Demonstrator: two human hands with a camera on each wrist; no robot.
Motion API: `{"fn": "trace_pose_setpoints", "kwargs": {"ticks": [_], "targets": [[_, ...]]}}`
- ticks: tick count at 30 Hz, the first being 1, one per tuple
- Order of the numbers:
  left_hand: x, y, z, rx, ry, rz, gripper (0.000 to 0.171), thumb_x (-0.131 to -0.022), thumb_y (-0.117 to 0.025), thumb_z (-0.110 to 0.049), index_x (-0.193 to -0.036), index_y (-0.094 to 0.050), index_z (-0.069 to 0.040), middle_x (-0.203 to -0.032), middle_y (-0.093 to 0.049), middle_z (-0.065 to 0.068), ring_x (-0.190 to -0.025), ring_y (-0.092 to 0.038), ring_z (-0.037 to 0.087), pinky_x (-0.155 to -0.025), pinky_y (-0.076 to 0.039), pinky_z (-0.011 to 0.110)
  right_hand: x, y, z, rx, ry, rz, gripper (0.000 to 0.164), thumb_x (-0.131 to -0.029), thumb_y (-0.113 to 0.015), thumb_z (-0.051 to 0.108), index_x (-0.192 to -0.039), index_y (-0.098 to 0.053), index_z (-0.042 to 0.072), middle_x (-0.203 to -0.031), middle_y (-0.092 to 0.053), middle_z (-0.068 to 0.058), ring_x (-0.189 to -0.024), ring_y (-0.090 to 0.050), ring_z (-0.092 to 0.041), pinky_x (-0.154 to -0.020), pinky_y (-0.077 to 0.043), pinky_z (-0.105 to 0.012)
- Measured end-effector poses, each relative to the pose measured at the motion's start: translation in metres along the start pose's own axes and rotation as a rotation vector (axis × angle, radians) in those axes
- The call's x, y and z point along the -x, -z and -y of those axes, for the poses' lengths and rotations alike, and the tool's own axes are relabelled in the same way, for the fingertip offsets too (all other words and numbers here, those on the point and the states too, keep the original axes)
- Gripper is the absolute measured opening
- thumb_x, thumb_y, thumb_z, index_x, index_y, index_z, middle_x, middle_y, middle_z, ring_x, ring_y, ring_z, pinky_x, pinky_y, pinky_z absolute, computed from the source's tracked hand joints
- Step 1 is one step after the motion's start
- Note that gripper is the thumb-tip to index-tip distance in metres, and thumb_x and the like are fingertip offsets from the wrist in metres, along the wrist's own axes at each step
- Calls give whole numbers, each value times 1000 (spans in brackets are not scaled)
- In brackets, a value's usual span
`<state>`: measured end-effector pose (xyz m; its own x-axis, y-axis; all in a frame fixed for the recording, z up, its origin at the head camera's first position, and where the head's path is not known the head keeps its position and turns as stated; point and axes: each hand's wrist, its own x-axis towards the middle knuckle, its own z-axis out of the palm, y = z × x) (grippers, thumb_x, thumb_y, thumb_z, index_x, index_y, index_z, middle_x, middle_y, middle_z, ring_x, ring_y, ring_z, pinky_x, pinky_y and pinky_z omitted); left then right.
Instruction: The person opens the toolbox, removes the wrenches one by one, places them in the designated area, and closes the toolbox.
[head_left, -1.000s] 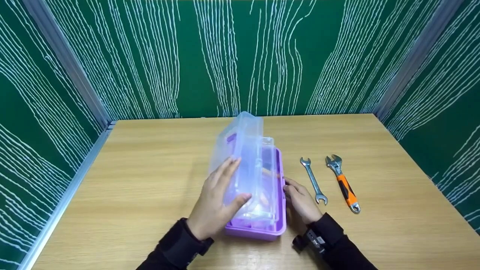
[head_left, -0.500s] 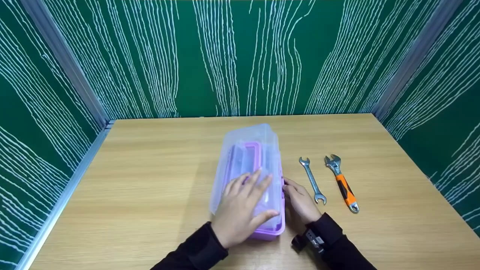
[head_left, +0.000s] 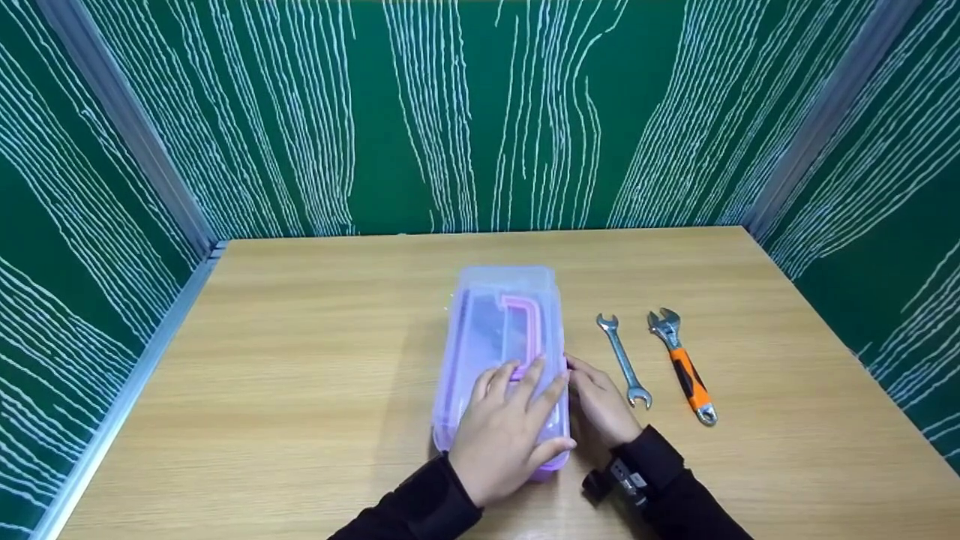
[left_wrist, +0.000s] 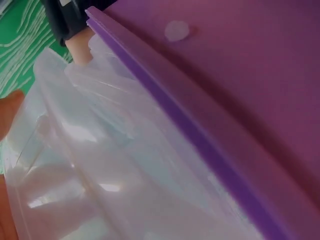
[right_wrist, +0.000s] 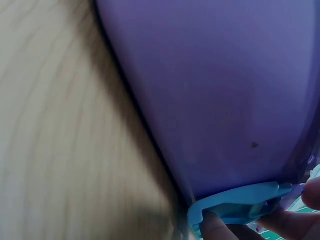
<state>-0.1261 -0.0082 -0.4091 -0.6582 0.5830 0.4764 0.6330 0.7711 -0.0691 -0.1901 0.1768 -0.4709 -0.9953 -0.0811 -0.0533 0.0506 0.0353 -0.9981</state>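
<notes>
A purple toolbox with a translucent lid stands mid-table, and a pink handle lies on the lid. My left hand rests on the near part of the lid with fingers spread and fairly straight. The lid lies over the box; whether its edge is fully seated I cannot tell. At the box's right side is my right hand. The right wrist view shows its fingers curled about a blue latch on the box wall; the head view hides that latch.
To the right of the box lie a double open-ended wrench and an adjustable wrench with an orange-black grip. Green panels with white wavy lines bound the wooden table at the back and sides.
The lid has swung down rightward from a raised tilt onto the box, my left hand moving right with it. My right hand stays at the box's side; both wrenches stay put.
</notes>
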Motion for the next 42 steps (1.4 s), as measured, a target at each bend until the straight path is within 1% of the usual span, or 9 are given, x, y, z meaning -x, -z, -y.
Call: {"fn": "trace_pose_setpoints", "kwargs": {"ticks": [3, 7, 15, 20, 25, 27, 30, 34, 42], "targets": [[0, -4, -3, -24, -3, 15, 70, -95, -38, -65, -148, -43, -19, -148, -50, 10, -129, -51, 32, -107, -38, 48, 0, 0, 0, 8, 2, -4, 43, -103, -38, 10, -143, -46, -1, -145, -50, -18, -124, -53, -17, -97, -45, -18], [2, -9, -6, -39, -1, 24, 68, -95, -40, -65, -146, -45, -20, -147, -51, 9, -129, -51, 31, -108, -38, 48, 1, -1, -1, -28, -16, 10, 43, -102, -37, 9, -143, -48, 0, -144, -52, -17, -119, -55, -13, -97, -45, -19], [6, -13, -7, -83, -11, -25, 66, -94, -42, -65, -142, -51, -20, -143, -55, 9, -125, -54, 30, -106, -40, 47, -1, -1, -3, -129, -42, 76, 43, -101, -39, 8, -143, -47, 0, -139, -55, -18, -115, -60, -14, -98, -49, -26], [5, -13, -8, -109, -14, -32, 67, -94, -41, -66, -143, -50, -21, -142, -55, 9, -125, -54, 29, -106, -40, 46, -3, 10, 3, -4, -25, 62, 44, -99, -47, 7, -142, -46, -4, -141, -53, -23, -112, -62, -14, -93, -53, -25], [4, -15, -8, -124, -17, -31, 68, -94, -39, -66, -144, -48, -21, -143, -54, 8, -126, -54, 29, -107, -40, 47, -7, 25, 8, 187, 28, 78, 49, -96, -54, 6, -141, -44, -7, -142, -51, -26, -121, -59, -31, -100, -51, -36], [3, -16, -8, -129, -24, -44, 67, -94, -39, -66, -144, -48, -21, -143, -54, 8, -125, -55, 29, -106, -40, 47, -8, 30, 8, 304, 38, 105, 53, -93, -59, 7, -142, -44, -6, -140, -52, -26, -123, -57, -37, -104, -48, -44], [3, -17, -7, -132, -33, -72, 66, -94, -41, -66, -142, -50, -21, -141, -56, 8, -124, -56, 28, -105, -41, 46, -12, 35, 7, 431, 33, 198, 64, -88, -68, 12, -145, -42, -2, -142, -51, -24, -126, -54, -40, -106, -44, -52], [3, -18, -7, -137, -38, -85, 64, -94, -41, -65, -140, -52, -22, -140, -57, 7, -123, -56, 28, -104, -43, 46, -17, 36, 5, 498, 51, 310, 73, -83, -73, 13, -146, -40, -2, -140, -52, -25, -124, -53, -41, -102, -47, -52], [3, -19, -7, -137, -42, -78, 65, -94, -40, -65, -141, -52, -22, -141, -56, 8, -123, -56, 28, -104, -42, 46, -23, 36, 3, 570, 113, 323, 58, -83, -72, 11, -133, -51, -10, -125, -62, -28, -113, -62, -38, -94, -54, -44]]}}
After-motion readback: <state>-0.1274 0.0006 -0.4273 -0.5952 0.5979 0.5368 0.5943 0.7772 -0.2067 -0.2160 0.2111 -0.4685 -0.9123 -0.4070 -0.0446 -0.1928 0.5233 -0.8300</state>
